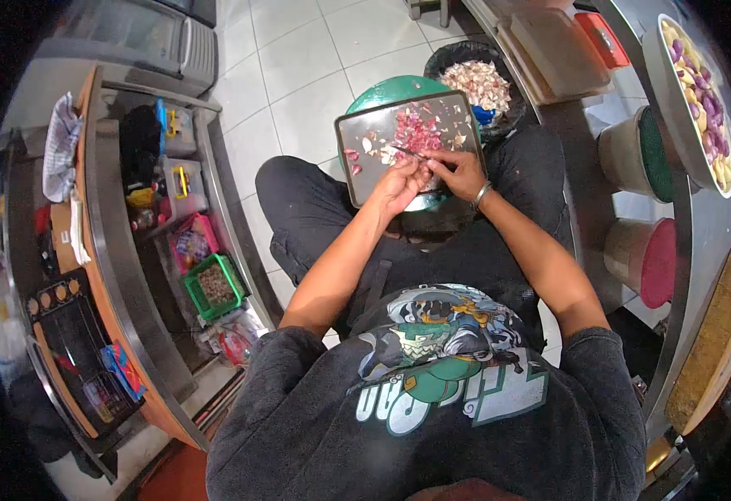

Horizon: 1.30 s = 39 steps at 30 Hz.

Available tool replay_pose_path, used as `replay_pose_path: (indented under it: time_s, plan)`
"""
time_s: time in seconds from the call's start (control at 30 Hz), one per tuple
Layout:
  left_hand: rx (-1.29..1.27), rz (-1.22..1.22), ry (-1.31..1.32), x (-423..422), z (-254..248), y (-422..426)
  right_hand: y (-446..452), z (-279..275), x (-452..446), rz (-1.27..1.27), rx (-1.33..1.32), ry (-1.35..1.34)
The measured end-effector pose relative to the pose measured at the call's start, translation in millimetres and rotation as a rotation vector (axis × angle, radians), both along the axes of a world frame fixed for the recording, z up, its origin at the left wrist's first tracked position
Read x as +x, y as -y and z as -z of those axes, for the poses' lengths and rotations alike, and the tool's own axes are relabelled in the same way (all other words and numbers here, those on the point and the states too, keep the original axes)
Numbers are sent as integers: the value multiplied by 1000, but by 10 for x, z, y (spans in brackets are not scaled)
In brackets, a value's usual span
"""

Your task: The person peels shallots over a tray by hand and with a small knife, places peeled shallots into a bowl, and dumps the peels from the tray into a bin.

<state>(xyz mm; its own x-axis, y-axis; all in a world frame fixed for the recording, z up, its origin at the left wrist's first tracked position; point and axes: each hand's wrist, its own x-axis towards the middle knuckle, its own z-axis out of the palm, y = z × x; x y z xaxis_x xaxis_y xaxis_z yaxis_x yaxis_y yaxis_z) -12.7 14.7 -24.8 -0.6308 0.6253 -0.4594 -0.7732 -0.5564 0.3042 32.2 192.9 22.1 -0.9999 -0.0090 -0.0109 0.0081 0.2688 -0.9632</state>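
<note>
A dark rectangular tray (364,132) rests above a round green surface (386,90) between my bent knees. Reddish-pink skins (416,132) are heaped on it, with pale flakes and a few small red pieces around them. My left hand (402,184) is closed over the tray's near part, fingers curled; whatever it pinches is hidden. Close beside it, my right hand (461,174) grips a small knife (407,153), its dark blade pointing left across the tray. The two hands meet at the fingertips.
A black-lined bin (476,83) full of pale skins stands beyond my right knee. On the right counter lies a white dish (662,100) of peeled yellow and purple bulbs. Below are green-lidded (654,154) and maroon-lidded (658,263) tubs. Left shelves hold a green basket (213,286).
</note>
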Motion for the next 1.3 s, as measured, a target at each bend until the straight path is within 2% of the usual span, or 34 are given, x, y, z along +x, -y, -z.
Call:
replay_pose_path:
  time_s: [0.6,0.8,0.9,0.97,1.1,1.17,1.3]
  plan:
    - [-102,16,-53,-34,-81,-26,-49,44,-25,54,34,36]
    - [-75,2,-112,-65,22,44,-42,162,-37,52,-17,21]
    - [19,9,-93,-113,-45,53,-58,77,-33,56,46,80]
    - [-61,7,-85,-114,-84,38,-57,7,-31,53,75,73]
    - [-116,-6,-123,-88,-99,20,-68,220,-56,45,48,47]
    - [-117,-15,-93,-99,-57,41,-59,165,-61,177,71,94]
    - [-130,-24,-74,-108,-122,57,-76,80,-82,195,113,198]
